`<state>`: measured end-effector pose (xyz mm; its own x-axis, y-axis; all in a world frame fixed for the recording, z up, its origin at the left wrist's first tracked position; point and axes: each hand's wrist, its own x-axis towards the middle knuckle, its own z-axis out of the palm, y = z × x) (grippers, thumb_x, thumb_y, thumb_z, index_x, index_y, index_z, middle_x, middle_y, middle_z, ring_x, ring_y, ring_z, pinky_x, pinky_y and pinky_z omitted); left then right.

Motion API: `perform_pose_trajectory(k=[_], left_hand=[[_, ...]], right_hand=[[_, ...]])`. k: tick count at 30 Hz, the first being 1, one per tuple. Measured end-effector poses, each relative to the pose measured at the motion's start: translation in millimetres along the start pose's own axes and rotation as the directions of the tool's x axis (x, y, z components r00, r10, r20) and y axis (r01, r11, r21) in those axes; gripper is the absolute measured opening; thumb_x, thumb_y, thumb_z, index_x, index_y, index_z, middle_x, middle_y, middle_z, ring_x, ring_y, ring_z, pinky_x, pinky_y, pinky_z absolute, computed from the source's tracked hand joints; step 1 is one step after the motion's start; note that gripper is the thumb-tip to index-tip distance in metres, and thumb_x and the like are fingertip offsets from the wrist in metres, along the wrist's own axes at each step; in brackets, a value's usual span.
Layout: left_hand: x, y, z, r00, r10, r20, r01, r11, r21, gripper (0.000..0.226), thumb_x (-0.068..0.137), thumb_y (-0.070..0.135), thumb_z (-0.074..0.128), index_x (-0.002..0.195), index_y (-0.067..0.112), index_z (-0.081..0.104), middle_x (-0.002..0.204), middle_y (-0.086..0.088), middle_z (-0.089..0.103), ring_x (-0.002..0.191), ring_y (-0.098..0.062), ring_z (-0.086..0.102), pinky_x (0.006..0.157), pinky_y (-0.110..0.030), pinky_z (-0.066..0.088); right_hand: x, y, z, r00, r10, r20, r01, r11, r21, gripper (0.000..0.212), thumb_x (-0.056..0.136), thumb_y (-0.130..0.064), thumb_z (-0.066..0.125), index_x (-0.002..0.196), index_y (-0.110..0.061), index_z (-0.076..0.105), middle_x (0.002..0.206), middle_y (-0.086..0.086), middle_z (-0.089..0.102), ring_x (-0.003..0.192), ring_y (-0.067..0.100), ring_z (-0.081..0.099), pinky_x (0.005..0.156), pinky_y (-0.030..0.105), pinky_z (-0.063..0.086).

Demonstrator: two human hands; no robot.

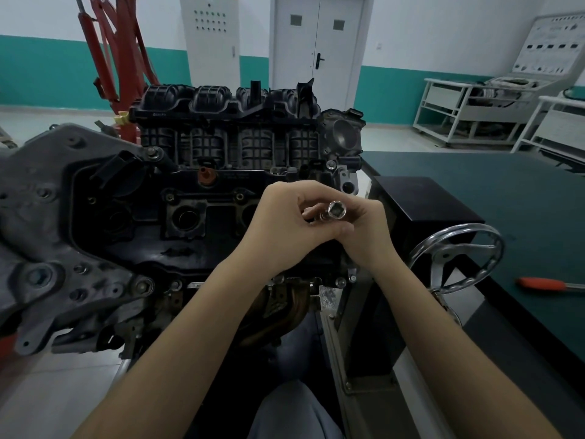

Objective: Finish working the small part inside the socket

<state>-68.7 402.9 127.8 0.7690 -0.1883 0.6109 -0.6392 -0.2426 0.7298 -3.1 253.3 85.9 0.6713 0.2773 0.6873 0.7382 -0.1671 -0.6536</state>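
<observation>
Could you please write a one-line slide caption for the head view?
Both hands, left and right, hold a metal socket above an engine.

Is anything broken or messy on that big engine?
Nothing looks broken or spilled. The engine sits on its stand, and both hands hold a shiny socket above it. An orange-handled tool lies alone on the green bench.

Two hands [285, 223] [364, 229], one socket [337, 210], one engine [196, 198], one handwheel [459, 258], one screwdriver [544, 284], one red crane [117, 49], two doors [318, 42].
</observation>
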Motion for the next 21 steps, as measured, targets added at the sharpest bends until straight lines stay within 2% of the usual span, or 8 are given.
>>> perform_pose_trajectory(k=[3, 5, 8, 10, 12, 14, 18, 21], left_hand=[[0.2, -0.5, 1.8, 0.997, 0.003, -0.077, 0.001, 0.999, 0.049, 0.017, 0.070, 0.005, 0.084, 0.085, 0.008, 0.076, 0.084, -0.002, 0.075, 0.082, -0.011, 0.071, 0.081, -0.036, 0.058], [0.2, -0.3, 1.0, 0.999, 0.006, -0.047, -0.005, 1.000, 0.028, 0.017, 0.075, 0.000, 0.079, 0.089, 0.009, 0.076, 0.087, -0.001, 0.075, 0.086, -0.010, 0.071, 0.084, -0.035, 0.057], [0.0, -0.2, 0.4, 0.999, -0.007, 0.038, 0.007, 1.000, -0.008, 0.027, 0.078, -0.007, 0.073, 0.100, 0.008, 0.075, 0.095, -0.004, 0.075, 0.094, -0.012, 0.071, 0.090, -0.035, 0.056], [-0.2, 0.1, 1.6, 1.000, -0.017, 0.026, 0.017, 1.000, -0.004, 0.029, 0.076, -0.008, 0.074, 0.101, 0.008, 0.074, 0.096, -0.004, 0.075, 0.094, -0.012, 0.071, 0.090, -0.035, 0.056], [-0.1, -0.8, 2.3, 0.999, -0.025, -0.030, 0.025, 1.000, 0.011, 0.026, 0.072, -0.003, 0.080, 0.093, 0.011, 0.075, 0.091, -0.001, 0.075, 0.089, -0.011, 0.071, 0.087, -0.037, 0.057], [-0.2, -1.5, 1.8, 0.998, -0.030, -0.057, 0.031, 0.999, 0.018, 0.023, 0.070, 0.000, 0.082, 0.089, 0.012, 0.076, 0.087, 0.000, 0.075, 0.086, -0.010, 0.071, 0.085, -0.037, 0.057], [-1.2, -3.7, 0.9, 1.000, -0.024, 0.003, 0.024, 0.996, -0.085, 0.030, 0.076, -0.010, 0.073, 0.101, 0.008, 0.073, 0.095, -0.009, 0.075, 0.094, -0.017, 0.072, 0.091, -0.040, 0.056], [-1.2, -4.6, 1.6, 1.000, -0.031, 0.004, 0.031, 0.997, -0.074, 0.031, 0.073, -0.008, 0.077, 0.100, 0.007, 0.074, 0.095, -0.009, 0.075, 0.094, -0.018, 0.071, 0.090, -0.041, 0.056]], right_hand=[[-0.3, 2.0, 1.1, 1.000, -0.020, -0.016, 0.020, 1.000, 0.006, 0.027, 0.076, 0.011, 0.071, 0.097, -0.005, 0.069, 0.087, -0.001, 0.070, 0.083, 0.003, 0.067, 0.073, 0.018, 0.051], [-1.5, 2.8, 1.6, 1.000, -0.023, 0.008, 0.023, 1.000, 0.010, 0.032, 0.079, 0.009, 0.069, 0.106, -0.008, 0.065, 0.092, -0.012, 0.069, 0.087, -0.002, 0.066, 0.077, 0.013, 0.048], [-3.6, 2.7, 3.7, 1.000, -0.011, 0.005, 0.011, 1.000, 0.011, 0.038, 0.078, 0.007, 0.067, 0.110, -0.014, 0.060, 0.085, -0.029, 0.068, 0.085, -0.009, 0.064, 0.075, 0.009, 0.047], [-2.7, 3.0, 4.9, 1.000, -0.001, -0.023, 0.001, 1.000, 0.022, 0.037, 0.076, 0.008, 0.069, 0.105, -0.013, 0.064, 0.084, -0.029, 0.069, 0.084, -0.006, 0.066, 0.074, 0.011, 0.048], [-2.4, 3.4, 3.9, 0.999, -0.002, -0.037, 0.004, 0.999, 0.042, 0.031, 0.074, 0.010, 0.071, 0.099, -0.009, 0.069, 0.083, -0.024, 0.071, 0.083, -0.003, 0.067, 0.074, 0.012, 0.049], [-3.1, 3.7, 2.9, 1.000, -0.013, -0.026, 0.014, 0.999, 0.047, 0.032, 0.076, 0.010, 0.070, 0.101, -0.010, 0.067, 0.085, -0.026, 0.070, 0.084, -0.005, 0.066, 0.074, 0.010, 0.049], [-4.6, 1.7, 3.1, 1.000, -0.018, -0.001, 0.018, 1.000, 0.012, 0.041, 0.078, 0.010, 0.066, 0.104, -0.022, 0.061, 0.085, -0.036, 0.066, 0.084, -0.014, 0.062, 0.074, 0.006, 0.046], [-2.2, 4.1, 2.7, 0.999, 0.004, -0.032, -0.004, 1.000, 0.010, 0.031, 0.074, 0.011, 0.071, 0.098, -0.009, 0.070, 0.083, -0.020, 0.071, 0.082, -0.005, 0.067, 0.073, 0.011, 0.049]])
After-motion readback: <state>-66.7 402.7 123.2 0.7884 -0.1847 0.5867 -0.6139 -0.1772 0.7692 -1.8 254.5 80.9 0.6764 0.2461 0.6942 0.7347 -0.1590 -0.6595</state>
